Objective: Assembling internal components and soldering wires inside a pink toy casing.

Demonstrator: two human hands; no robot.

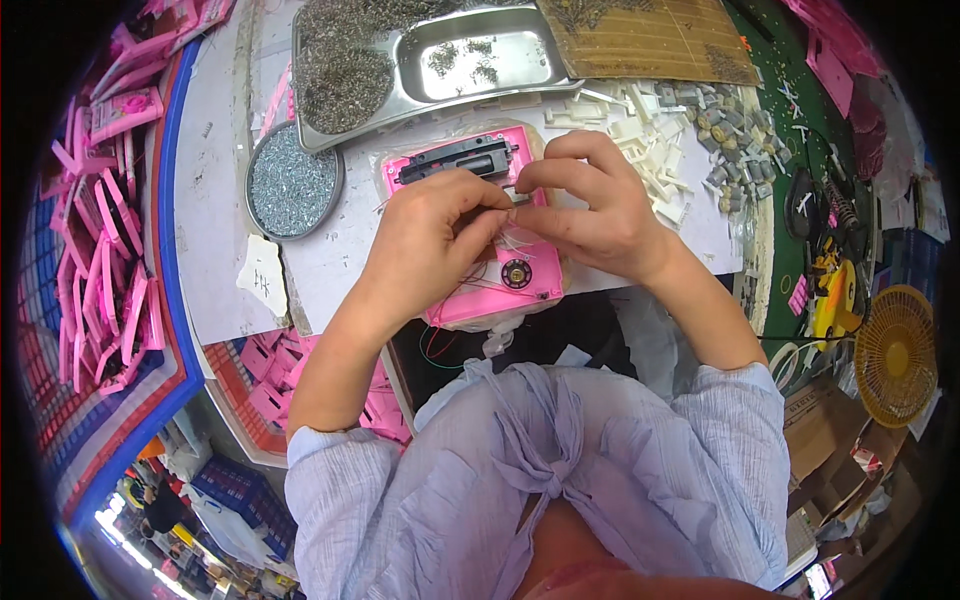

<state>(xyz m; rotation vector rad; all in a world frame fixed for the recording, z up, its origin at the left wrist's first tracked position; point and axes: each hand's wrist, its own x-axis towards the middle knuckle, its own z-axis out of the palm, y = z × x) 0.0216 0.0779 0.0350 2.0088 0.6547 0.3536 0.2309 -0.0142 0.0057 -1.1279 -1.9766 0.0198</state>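
A pink plastic housing (455,306) lies on a plastic-wrapped support at the table's front edge. Across its far end sits a black molded part (437,160), and a round black disc like a small speaker (516,273) is set near its close right corner. Thin wires (488,286) run loosely over the pink surface. My left hand (425,235) is over the housing's left side, thumb and forefinger pinched together. From the right, my right hand (600,210) meets it with fingers bent and closed near the same spot. Whatever the fingertips grip is hidden between them.
A steel tray (425,98) with small metal pieces stands behind, beside cardboard (650,45). A round dish of screws (290,185) is left. White plastic parts (640,130) and small motors (735,135) lie right. Pink parts (105,260) fill a left basket; a yellow fan (897,355) stands right.
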